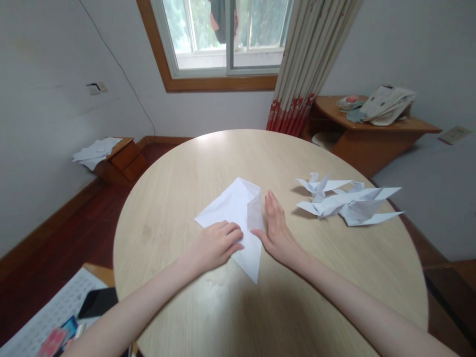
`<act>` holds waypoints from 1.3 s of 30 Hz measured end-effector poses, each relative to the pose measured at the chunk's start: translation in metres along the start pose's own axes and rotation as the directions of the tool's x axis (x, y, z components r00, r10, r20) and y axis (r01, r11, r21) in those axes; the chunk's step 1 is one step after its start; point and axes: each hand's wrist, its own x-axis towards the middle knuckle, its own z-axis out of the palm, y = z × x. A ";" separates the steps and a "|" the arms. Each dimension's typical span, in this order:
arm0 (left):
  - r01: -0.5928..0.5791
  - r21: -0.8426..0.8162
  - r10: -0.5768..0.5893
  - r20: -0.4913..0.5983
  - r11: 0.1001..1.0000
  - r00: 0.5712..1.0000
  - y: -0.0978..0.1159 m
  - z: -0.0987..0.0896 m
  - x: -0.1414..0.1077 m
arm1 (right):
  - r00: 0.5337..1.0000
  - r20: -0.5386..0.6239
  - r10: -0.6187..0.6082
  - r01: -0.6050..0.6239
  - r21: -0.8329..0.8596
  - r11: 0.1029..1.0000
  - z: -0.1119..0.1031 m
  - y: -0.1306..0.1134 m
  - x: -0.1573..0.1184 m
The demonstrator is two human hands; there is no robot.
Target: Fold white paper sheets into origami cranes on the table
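A partly folded sheet of white paper (pixel 226 208) lies near the middle of the round table, one corner pointing down toward me. A flap on its right side stands folded over, with a crease along it. Resting on the paper's lower left part is my left hand (pixel 219 243), fingers slightly curled and laid on the sheet. Along the right edge my right hand (pixel 275 225) is held on its side, fingers stretched out, with the thumb touching the paper. Several folded white paper cranes (pixel 349 203) sit together to the right of my right hand.
The round wooden table (pixel 163 198) fills the middle of the view. At lower left, a black phone (pixel 97 302) lies on a printed sheet (pixel 52 312). Papers (pixel 97 151) cover a low cabinet at left. A corner desk (pixel 394 126) holds a cloth bag (pixel 386 105).
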 end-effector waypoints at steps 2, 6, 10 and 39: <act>-0.053 0.061 0.053 -0.005 0.997 0.999 -0.005 0.000 0.006 | 0.999 0.028 0.018 -0.019 0.022 1.000 0.001 0.002 0.000; -0.194 0.081 0.200 -0.070 0.978 0.977 -0.020 0.002 0.017 | 0.997 0.061 0.043 -0.048 0.077 0.996 0.003 0.003 0.000; -0.268 0.028 0.269 -0.175 0.963 0.947 -0.029 0.008 0.019 | 0.994 0.095 0.049 -0.057 0.085 0.995 0.003 0.003 0.001; -0.043 0.052 0.051 -0.151 0.998 0.987 -0.034 0.010 0.012 | 0.937 0.275 -0.215 0.252 -0.106 0.962 -0.025 -0.014 -0.005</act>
